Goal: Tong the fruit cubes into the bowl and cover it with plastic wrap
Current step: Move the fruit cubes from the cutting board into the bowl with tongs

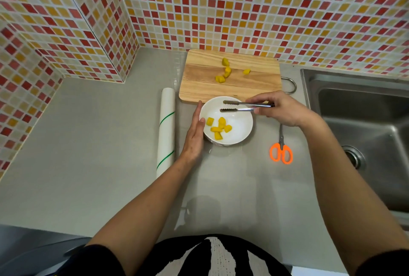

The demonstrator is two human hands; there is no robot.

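Holding slim steel tongs (245, 106) in right hand (280, 108), tips spread, empty, over round white bowl (241, 125); remaining yellow fruit cubes (225, 71) lying beyond, on wooden board (199, 85).

Yellow fruit cubes (218, 128) in a white bowl (241, 129), orange-handled scissors (281, 151), seemingly green-striped white roll (166, 129).

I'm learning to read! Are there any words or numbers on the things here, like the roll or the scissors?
None: no words or numbers can be read anywhere.
Roll: only green lines, no letters.
Scissors: plain orange handles.
Bowl: a dark mark low on its outside, too small to read.
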